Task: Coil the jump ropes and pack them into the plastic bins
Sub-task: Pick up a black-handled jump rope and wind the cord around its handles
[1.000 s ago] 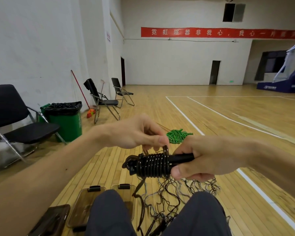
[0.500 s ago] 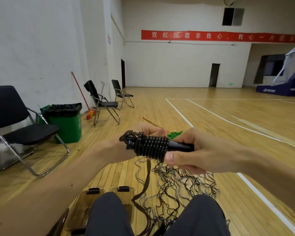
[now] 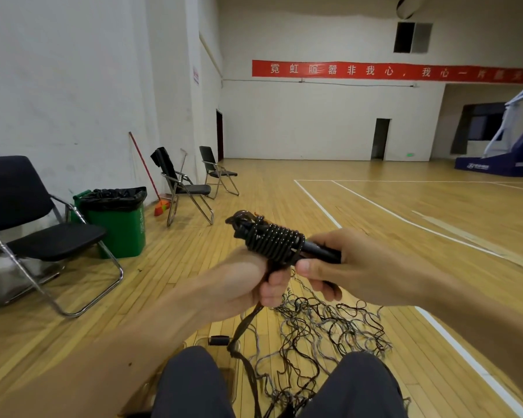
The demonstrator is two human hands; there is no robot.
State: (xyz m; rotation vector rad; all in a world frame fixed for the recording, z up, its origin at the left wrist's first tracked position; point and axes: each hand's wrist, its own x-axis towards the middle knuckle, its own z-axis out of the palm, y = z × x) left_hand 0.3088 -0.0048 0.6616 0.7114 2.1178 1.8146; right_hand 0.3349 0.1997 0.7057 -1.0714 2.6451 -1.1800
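So this was mid-coil, as far as I could judge. The right hand [image 3: 360,267] was closed around the black handles [image 3: 320,251] of the jump rope [image 3: 274,241], holding them out in front at about chest height, with a tight stack of cord wraps already sitting on the handle end. The left hand [image 3: 254,282] was shut on the cord just under the wraps, thumb up, and a flat dark strap [image 3: 245,324] hung from it toward the floor. A loose tangle of cords [image 3: 320,336] lay on the wood floor between the knees. The plastic bin [image 3: 224,357] was down by the left knee, mostly hidden, so I couldn't tell what was in it. Next move probably needed the tail tucked or another turn laid on snug, then a drop into the bin
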